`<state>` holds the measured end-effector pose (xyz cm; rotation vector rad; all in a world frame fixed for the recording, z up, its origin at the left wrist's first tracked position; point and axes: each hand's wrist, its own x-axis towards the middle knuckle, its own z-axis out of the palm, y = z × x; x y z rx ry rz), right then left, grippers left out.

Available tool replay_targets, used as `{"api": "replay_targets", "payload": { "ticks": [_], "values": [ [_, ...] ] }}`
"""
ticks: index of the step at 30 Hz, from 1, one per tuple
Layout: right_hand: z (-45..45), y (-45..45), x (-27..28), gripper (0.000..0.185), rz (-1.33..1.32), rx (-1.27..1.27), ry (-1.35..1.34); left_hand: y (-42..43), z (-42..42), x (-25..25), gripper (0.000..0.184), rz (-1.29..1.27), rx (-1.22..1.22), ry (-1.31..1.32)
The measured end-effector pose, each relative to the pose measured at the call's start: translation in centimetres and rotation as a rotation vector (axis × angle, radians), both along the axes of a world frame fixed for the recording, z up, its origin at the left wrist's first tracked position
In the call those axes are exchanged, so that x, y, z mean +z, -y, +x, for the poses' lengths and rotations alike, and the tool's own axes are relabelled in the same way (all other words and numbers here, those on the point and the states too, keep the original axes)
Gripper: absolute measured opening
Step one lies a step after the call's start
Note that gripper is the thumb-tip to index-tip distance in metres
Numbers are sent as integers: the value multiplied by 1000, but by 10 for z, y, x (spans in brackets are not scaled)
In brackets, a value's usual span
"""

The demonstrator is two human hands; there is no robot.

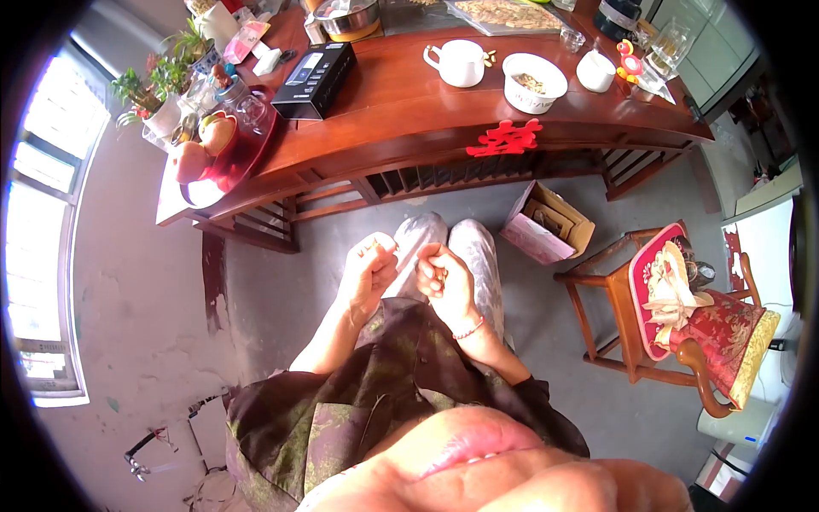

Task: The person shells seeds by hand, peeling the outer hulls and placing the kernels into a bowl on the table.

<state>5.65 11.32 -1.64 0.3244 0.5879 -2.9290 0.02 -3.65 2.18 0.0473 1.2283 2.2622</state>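
Observation:
Above my lap, my left hand (369,273) is closed with the fingers curled in and the thumb against them. Close beside it and apart from it, my right hand (447,283) is also closed; small brownish bits show between its fingers, too small to name. What the left hand holds, if anything, is hidden. A thin red bracelet (468,328) circles my right wrist. Both hands are over my light patterned trousers (479,247), in front of the dark wooden table (401,119).
On the table stand a white bowl (531,101) with small brown pieces, a white mug (461,66), a black box (312,82) and a red tray (260,147) of fruit. An open cardboard box (533,235) sits on the floor. A wooden chair (627,290) with cushions is at right.

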Motion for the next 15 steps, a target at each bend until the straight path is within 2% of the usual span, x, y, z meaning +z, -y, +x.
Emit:
{"api": "replay_targets", "payload": {
  "ticks": [6,9,10,12,15],
  "values": [
    [0,0,10,21,125,23,-52,4,-4,-3,24,95,42,67],
    [0,5,19,17,410,-136,-22,3,-3,-4,21,-7,43,13],
    [1,4,23,16,577,-150,-5,1,-3,-3,21,-4,32,17],
    [-2,4,19,17,967,-237,-154,-1,-3,-2,17,8,28,11],
    [-1,7,30,17,1078,-235,-152,-3,-2,-6,10,-8,42,-2]
  ]
}}
